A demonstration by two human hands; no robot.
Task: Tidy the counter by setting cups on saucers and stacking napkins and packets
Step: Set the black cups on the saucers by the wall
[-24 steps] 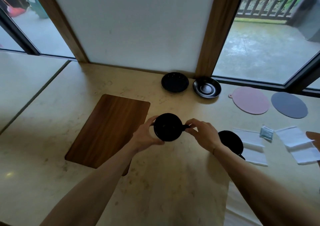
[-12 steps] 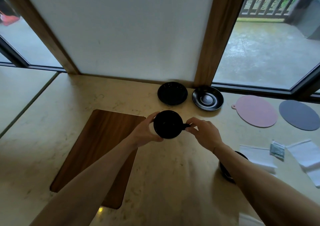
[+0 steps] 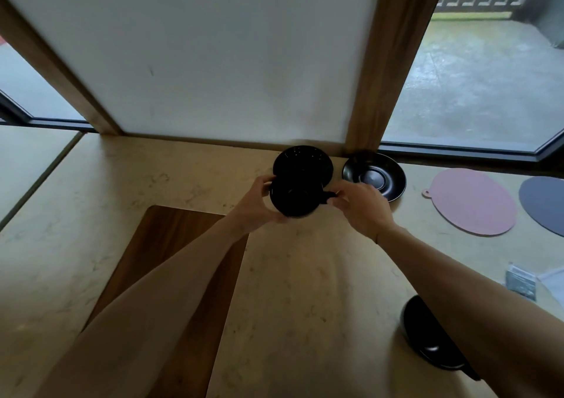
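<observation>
Counter (image 3: 305, 290): pale stone top; a seam runs along its far-left side and its rear edge meets the white wall panel (image 3: 213, 55)
Wooden board (image 3: 171, 275): lies flat on the left half of the counter; its rear edge shows, its near end leaves the view at the bottom; the left forearm crosses over it
Open stone, left: a bare strip lies between the seam and the board, and another between the board's rear edge and the wall
Left hand (image 3: 254, 206): fingers and thumb curled round the left side of the black cup
Black cup (image 3: 294, 197): held between both hands, rim toward the camera, handle pointing right; its far edge overlaps the left saucer in this view; contact with that saucer cannot be told
Left saucer (image 3: 305, 159): black, close to the wall panel
Right hand (image 3: 361, 206): fingertips pinch the cup handle
Right saucer (image 3: 374, 174): black, just beside the left saucer, at the foot of the wooden post (image 3: 384, 61); its near rim is partly covered by the right hand
Open stone, centre: bare counter between the two forearms
Second black cup (image 3: 427, 336): near the front right, partly hidden under the right forearm
Pink mat (image 3: 473, 202): round, flat, right of the saucers
Grey mat (image 3: 546, 202): round, cut by the right frame edge
Packet (image 3: 520, 281): small, lying flat by the right forearm, beside a white napkin (image 3: 554, 278) at the frame edge
</observation>
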